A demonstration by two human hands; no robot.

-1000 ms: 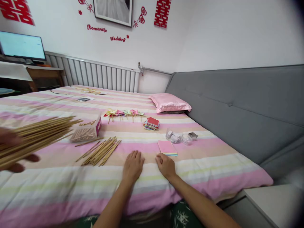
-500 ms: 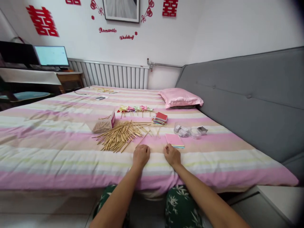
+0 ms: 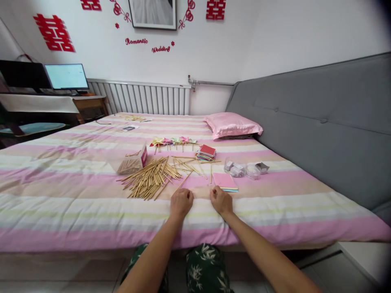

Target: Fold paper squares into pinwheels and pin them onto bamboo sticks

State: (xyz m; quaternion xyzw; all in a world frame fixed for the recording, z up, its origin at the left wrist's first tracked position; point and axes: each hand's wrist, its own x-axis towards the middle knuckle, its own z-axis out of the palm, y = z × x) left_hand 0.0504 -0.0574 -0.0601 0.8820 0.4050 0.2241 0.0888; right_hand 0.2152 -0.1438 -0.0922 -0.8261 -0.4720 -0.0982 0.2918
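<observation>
My left hand (image 3: 181, 203) and right hand (image 3: 221, 200) rest on the striped bedspread (image 3: 76, 203), both curled into loose fists, holding nothing — same spot as half a second ago, left fist a bit tighter than a second back when it lay flat. Green patterned trousers (image 3: 204, 264) show below the bed edge.

Changed: the wooden sticks (image 3: 152, 177) now lie as a big loose heap just ahead-left of my left hand, with strays fanned toward the right; a second ago another person's hand held a bundle of them at the left edge, and only a small pile was on the bed. That hand is gone now.

Just ahead of my right hand, nearly touching — a pink paper pad (image 3: 225, 180) with coloured sheets under it.

Containers: a clear box with a pink end (image 3: 131, 162) left of the heap, more sticks inside. Right of the pad, small clear plastic tubs (image 3: 242, 169); contents too small to tell.

Further back: a stack of coloured paper squares, red on top (image 3: 206, 152), then a row of paper pinwheels (image 3: 172, 141). Pink pillow (image 3: 233, 125) against the grey headboard (image 3: 320, 122). Far left, a monitor (image 3: 66, 76) on a desk; radiator (image 3: 143, 97) under the wall.
</observation>
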